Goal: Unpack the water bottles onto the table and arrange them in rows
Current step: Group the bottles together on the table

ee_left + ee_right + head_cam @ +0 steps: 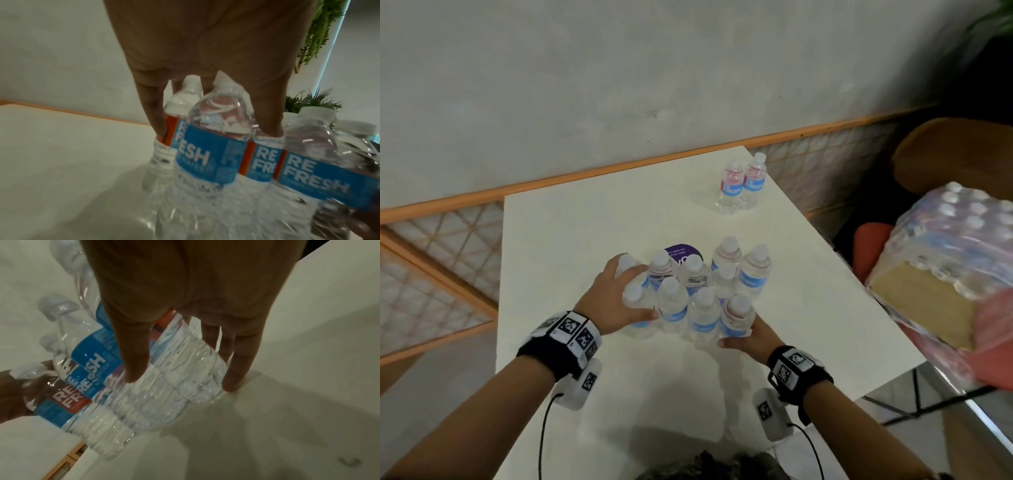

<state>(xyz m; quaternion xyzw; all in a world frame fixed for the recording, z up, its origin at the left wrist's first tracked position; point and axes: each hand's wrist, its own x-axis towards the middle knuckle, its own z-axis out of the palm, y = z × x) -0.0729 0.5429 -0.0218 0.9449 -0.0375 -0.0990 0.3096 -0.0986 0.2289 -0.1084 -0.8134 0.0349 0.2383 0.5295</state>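
Several clear water bottles point(698, 291) with white caps and blue labels stand bunched together mid-table. My left hand point(626, 294) reaches over the bunch's left end, with thumb and fingers curled round its two leftmost bottles point(211, 146). In the left wrist view the left hand point(205, 48) comes down over their caps. My right hand point(738, 337) holds the near-right bottle point(174, 369) low down. The right wrist view shows that hand point(185, 280) with its thumb on one side of this bottle and its fingers on the other. Two more bottles point(743, 185) stand at the table's far right corner.
The white table point(585, 240) carries a purple round sticker point(683, 251) behind the bunch. A shrink-wrapped pack of bottles point(945, 274) sits off the right edge, over a red seat. A wall with an orange rail runs behind the table.
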